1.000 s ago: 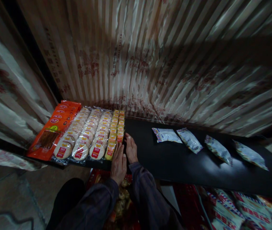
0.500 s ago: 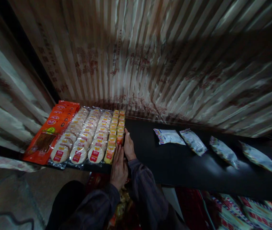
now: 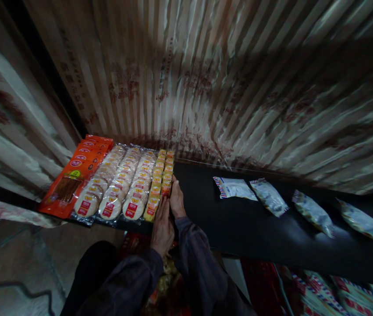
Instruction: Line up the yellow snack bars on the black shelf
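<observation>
Shelf [image 3: 239, 232]: black. Flat packs [image 3: 74, 175], far left: orange, red ovals. Crackers [image 3: 117, 186]: pale discs, red-and-yellow labels. Narrow packs [image 3: 160, 182]: yellow and orange. Packets [image 3: 270, 197], right: white, the leftmost edged with red-and-blue stripes. Backdrop [image 3: 206, 87]: cream-and-brown stripes, reddish print. Sleeves [image 3: 199, 254]: dark grey.

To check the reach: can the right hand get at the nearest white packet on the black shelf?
Probably yes: only bare shelf lies between the right hand and the white packet; nothing blocks.

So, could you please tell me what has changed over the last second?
The right hand has slid slightly farther back along the yellow packet rows; the left hand stays pressed by their near end. Nothing grasped or released. Cracker packs, orange packs and loose bags are unmoved.
</observation>
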A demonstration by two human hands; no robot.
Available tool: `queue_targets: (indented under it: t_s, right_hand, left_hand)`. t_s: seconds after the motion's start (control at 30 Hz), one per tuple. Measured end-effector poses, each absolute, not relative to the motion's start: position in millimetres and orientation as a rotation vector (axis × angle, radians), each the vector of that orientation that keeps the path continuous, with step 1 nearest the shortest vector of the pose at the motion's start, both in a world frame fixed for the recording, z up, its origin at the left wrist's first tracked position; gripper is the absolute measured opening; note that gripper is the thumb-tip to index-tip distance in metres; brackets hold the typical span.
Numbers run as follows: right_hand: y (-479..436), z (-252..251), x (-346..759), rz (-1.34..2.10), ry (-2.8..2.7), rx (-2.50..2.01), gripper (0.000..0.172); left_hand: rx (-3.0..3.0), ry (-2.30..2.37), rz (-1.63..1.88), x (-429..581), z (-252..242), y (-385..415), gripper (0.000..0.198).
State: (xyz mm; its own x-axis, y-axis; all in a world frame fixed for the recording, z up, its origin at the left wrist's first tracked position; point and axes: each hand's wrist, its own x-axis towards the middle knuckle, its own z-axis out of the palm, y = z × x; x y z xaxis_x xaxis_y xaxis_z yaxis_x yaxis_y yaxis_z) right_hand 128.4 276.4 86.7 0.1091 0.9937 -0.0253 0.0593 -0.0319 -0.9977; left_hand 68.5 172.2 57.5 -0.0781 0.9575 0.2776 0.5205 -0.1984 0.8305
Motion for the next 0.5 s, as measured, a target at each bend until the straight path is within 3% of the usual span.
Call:
queue_targets:
  t_s: [0.3, 0.5]
  right_hand:
    - [264.3, 81.1, 148.1, 1.205, -1.138, -1.312, 0.1]
    - [268.8, 86.1, 147.9, 1.203, -1.228, -1.291, 0.096]
  left_hand:
    - [1.782, 1.685, 1.241, 73.1, 59.5, 170.7, 0.063]
    - [1.845, 1.746, 1.222, 75.7, 54.3, 173.3, 0.061]
